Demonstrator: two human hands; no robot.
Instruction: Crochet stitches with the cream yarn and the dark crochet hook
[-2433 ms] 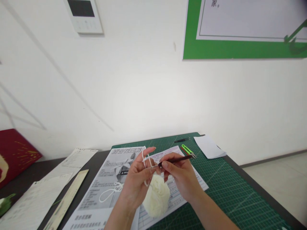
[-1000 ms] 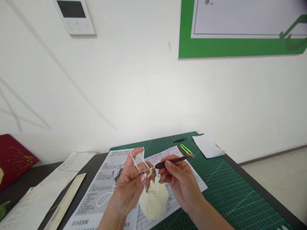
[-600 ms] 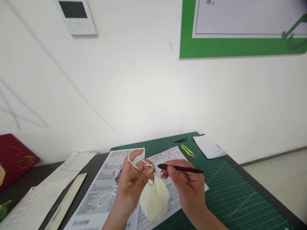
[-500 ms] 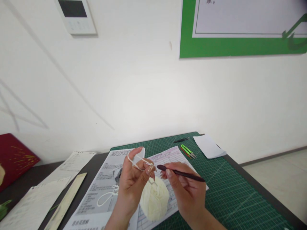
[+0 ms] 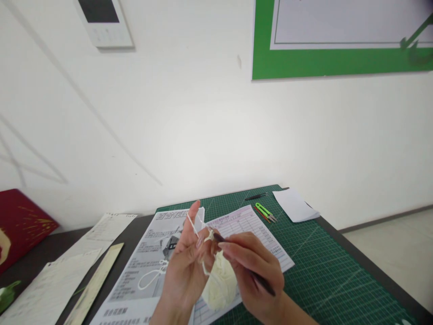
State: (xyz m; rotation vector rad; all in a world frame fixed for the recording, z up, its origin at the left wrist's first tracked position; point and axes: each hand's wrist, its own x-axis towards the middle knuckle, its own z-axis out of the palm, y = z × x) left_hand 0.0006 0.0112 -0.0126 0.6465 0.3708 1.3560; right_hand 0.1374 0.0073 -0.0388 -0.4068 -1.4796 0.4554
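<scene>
My left hand pinches a small piece of cream crochet work between thumb and fingers, its index finger raised with the yarn looped over it. In my right hand is a dark crochet hook, gripped like a pen and slanting down to the right. The hook's tip end meets the work at my left fingertips; the tip itself is too small to make out. Below and between both hands sits a cream ball of yarn, partly covered by them. A strand hangs from the left fingers in front of the ball.
Under the hands lie a printed sheet and a form with a table, on a green cutting mat. Green thread snips, black tweezers and white paper lie behind. A ruler-like strip is at left.
My right hand has moved left and turned, bringing the hook onto the work and tilting its handle more steeply. My left hand has turned slightly, its index finger straighter.
</scene>
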